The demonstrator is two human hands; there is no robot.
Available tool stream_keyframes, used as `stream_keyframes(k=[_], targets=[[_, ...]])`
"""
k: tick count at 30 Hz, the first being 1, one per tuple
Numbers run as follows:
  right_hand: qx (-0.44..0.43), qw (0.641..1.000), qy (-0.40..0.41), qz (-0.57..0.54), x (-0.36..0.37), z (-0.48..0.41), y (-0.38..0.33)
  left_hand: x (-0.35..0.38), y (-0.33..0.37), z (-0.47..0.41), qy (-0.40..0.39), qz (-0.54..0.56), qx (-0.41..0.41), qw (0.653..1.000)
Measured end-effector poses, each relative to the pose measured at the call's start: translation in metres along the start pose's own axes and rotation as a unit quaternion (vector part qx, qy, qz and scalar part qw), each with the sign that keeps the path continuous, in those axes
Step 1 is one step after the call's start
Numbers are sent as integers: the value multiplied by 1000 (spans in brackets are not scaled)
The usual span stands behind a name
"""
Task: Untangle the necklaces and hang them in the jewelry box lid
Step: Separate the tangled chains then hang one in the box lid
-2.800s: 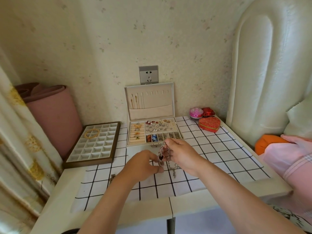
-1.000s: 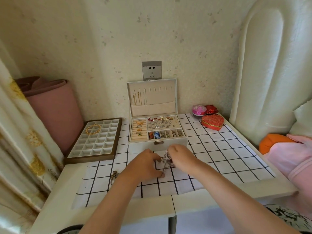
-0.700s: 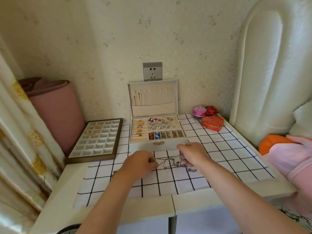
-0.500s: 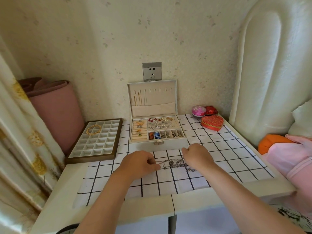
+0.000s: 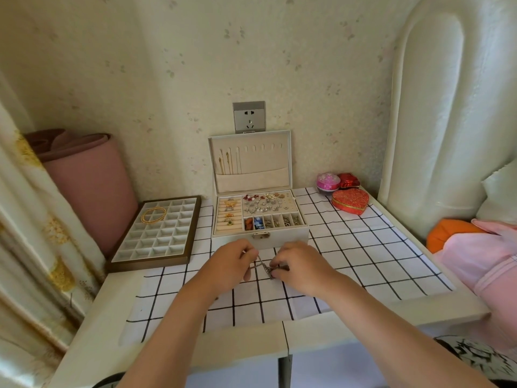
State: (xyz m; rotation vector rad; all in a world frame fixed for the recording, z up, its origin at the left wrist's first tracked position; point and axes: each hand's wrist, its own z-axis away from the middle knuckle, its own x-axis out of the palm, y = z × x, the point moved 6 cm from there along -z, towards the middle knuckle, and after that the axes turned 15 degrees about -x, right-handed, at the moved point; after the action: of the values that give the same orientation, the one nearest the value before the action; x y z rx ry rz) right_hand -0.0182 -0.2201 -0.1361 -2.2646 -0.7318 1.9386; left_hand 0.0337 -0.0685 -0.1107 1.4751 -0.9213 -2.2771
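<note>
White table [image 5: 92, 326] sitting by wall, checked cloth [image 5: 363, 247] lying on it. Brown tray [image 5: 148, 266] sitting at left, just beside jewelry box [image 5: 279, 238]. Box lid [image 5: 251, 179] standing open, gold chains [image 5: 225, 163] hanging at its left side. Left hand [image 5: 228, 268] and right hand [image 5: 303, 268] meeting over cloth, just in front of box. Both pinching tangled necklaces [image 5: 265, 268] between them.

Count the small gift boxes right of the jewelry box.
3: a pink round tin at the back, a dark red box right of it, a red heart-shaped box in front. None appears hidden.
</note>
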Motion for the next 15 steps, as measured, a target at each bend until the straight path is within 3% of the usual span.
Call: stream_keyframes(k=[3, 9, 11, 14, 15], targets=[[5, 999, 9, -37, 1, -1, 1, -4, 2, 2, 9, 33, -2, 999], [80, 963, 56, -251, -8, -3, 0, -17, -4, 2, 57, -11, -13, 998], [101, 923, 82, -361, -13, -3, -4, -18, -7, 3, 51, -32, -14, 998], [117, 811, 103, -563, -17, -4, -15, -15, -6, 2, 26, -54, -5, 998], [115, 794, 98, -588, -18, -5, -16, -14, -6, 2, 18, -54, 2, 998]])
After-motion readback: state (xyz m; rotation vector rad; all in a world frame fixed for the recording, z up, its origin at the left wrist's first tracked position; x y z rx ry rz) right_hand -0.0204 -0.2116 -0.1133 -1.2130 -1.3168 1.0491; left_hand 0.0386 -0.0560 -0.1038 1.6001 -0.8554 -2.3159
